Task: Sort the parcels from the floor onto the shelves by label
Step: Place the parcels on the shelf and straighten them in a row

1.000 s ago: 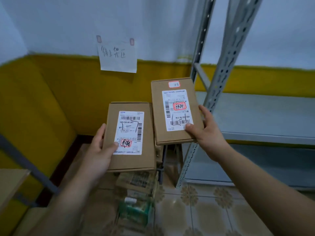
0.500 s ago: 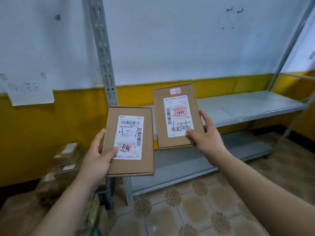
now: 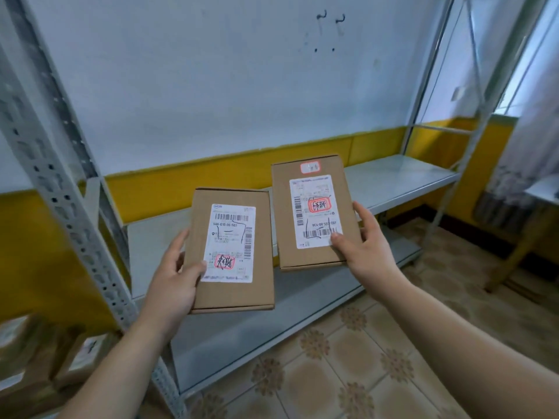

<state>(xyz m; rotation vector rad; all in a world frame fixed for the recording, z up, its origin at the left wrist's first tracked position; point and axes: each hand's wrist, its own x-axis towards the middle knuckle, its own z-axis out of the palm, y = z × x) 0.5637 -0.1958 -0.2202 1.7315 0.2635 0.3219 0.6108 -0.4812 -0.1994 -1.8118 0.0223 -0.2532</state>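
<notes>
I've got the left hand gripping a flat brown parcel at its lower left corner, thumb pressed on the white label, fingers curled behind. The right hand pinches a second parcel at its lower right corner, held higher, just right of the first. Can't tell if the edges touch. Both labels face me, each with a red-boxed scrawl. Grey shelf boards run behind and below both hands. Floor parcels are stacked down-left of the left hand.

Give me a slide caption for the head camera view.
Sorting parcels: left hand grips left parcel, right hand grips right parcel, before grey shelves.
</notes>
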